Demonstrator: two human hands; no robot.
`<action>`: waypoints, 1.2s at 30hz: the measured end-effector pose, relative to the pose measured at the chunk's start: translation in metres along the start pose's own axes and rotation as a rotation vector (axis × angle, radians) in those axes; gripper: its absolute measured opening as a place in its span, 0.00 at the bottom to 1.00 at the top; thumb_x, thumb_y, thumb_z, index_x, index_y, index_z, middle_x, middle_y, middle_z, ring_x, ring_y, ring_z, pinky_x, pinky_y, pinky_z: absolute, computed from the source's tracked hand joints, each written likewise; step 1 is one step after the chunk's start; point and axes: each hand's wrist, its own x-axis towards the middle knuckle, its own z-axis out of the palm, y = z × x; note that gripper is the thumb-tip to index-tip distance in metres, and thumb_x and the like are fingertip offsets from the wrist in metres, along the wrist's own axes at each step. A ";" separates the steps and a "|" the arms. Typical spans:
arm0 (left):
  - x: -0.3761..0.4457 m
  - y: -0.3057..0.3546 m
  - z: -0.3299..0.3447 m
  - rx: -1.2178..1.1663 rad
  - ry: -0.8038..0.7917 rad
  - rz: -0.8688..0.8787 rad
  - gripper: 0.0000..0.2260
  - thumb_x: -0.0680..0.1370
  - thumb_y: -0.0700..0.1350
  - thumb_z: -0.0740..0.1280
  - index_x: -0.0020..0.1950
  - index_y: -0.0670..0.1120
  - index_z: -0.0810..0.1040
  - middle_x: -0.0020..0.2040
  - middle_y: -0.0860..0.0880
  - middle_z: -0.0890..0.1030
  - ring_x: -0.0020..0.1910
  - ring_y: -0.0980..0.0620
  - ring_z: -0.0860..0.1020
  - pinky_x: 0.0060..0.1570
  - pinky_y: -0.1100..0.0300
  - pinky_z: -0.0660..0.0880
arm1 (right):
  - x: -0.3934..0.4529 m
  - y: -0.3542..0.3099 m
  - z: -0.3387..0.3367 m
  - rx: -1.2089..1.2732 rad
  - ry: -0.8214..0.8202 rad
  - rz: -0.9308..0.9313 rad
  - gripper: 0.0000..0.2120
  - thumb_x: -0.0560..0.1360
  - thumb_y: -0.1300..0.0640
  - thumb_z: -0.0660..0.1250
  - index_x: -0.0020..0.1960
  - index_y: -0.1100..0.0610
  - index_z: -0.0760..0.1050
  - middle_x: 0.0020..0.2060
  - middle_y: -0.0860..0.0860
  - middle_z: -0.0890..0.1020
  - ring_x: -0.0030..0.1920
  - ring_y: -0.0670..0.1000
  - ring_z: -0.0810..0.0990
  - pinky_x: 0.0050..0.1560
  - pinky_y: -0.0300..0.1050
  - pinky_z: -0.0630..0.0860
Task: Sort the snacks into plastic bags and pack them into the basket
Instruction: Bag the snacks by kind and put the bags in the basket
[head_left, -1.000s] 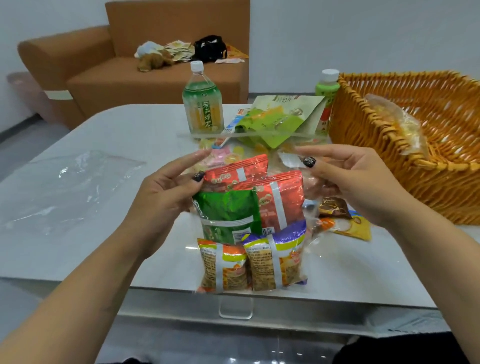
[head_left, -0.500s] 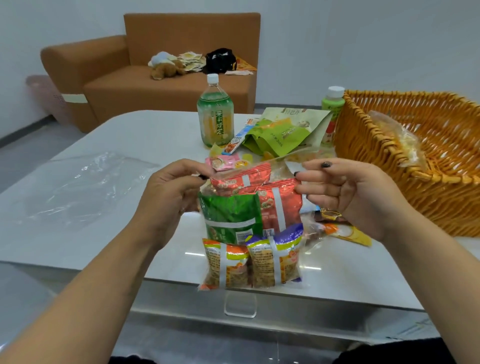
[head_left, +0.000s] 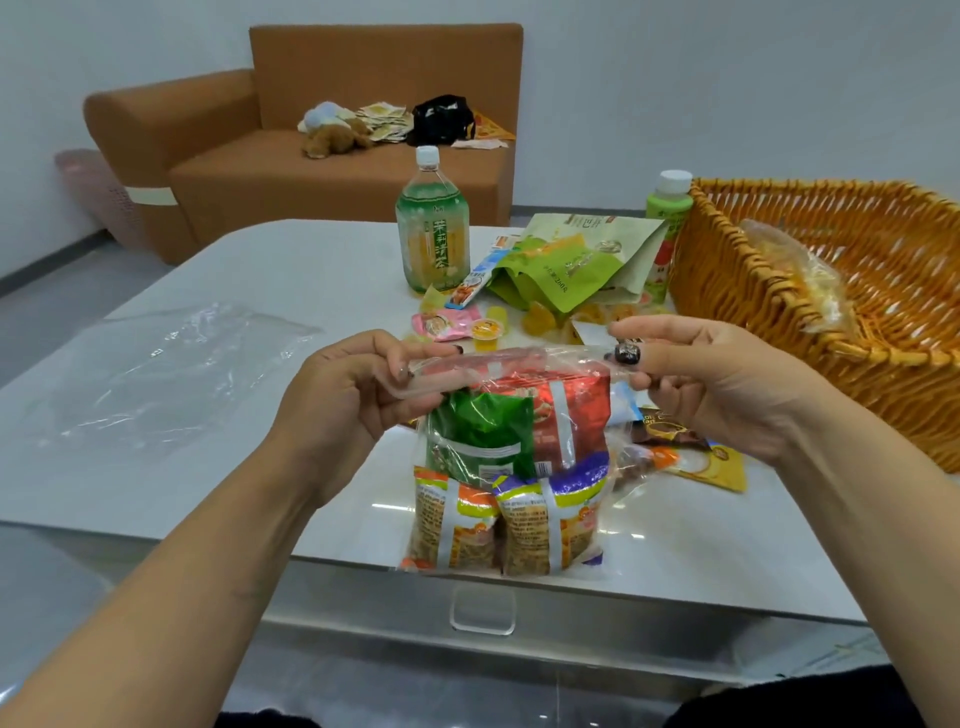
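Both hands pinch the top strip of a clear plastic bag (head_left: 514, 457) of snack packets, left hand (head_left: 343, 400) at its left end, right hand (head_left: 711, 384) at its right, so it hangs upright, mouth upward and seemingly closed, above the table's (head_left: 260, 291) near edge, left of the wicker basket (head_left: 810, 332).

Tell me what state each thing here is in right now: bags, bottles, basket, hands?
Filled plastic bag: upright at the table edge, top pinched by both hands.
Left hand: pinching the bag's top strip.
Right hand: pinching the bag's top.
Empty plastic bag: lying flat on the table.
Tea bottle: upright, capped.
Small green bottle: upright, capped.
Basket: holds one filled bag.
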 end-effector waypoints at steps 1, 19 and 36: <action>-0.001 0.001 0.001 0.005 -0.005 0.006 0.22 0.72 0.27 0.50 0.25 0.44 0.72 0.48 0.38 0.85 0.49 0.41 0.84 0.35 0.62 0.82 | -0.001 -0.001 -0.001 -0.045 -0.015 -0.020 0.18 0.62 0.66 0.69 0.52 0.62 0.78 0.28 0.55 0.80 0.26 0.45 0.78 0.24 0.30 0.74; -0.018 0.018 -0.010 0.661 -0.109 0.235 0.17 0.63 0.42 0.75 0.50 0.47 0.79 0.50 0.50 0.85 0.36 0.52 0.83 0.45 0.53 0.83 | -0.032 -0.005 0.003 -0.693 -0.034 -0.207 0.16 0.62 0.61 0.75 0.50 0.58 0.80 0.31 0.58 0.84 0.33 0.55 0.85 0.34 0.40 0.81; -0.012 -0.001 -0.020 0.926 -0.086 0.564 0.16 0.66 0.46 0.76 0.53 0.51 0.82 0.45 0.56 0.85 0.41 0.57 0.83 0.46 0.59 0.80 | -0.009 0.039 -0.007 -0.379 0.032 -0.151 0.17 0.60 0.59 0.75 0.48 0.60 0.80 0.45 0.55 0.86 0.44 0.53 0.85 0.43 0.44 0.83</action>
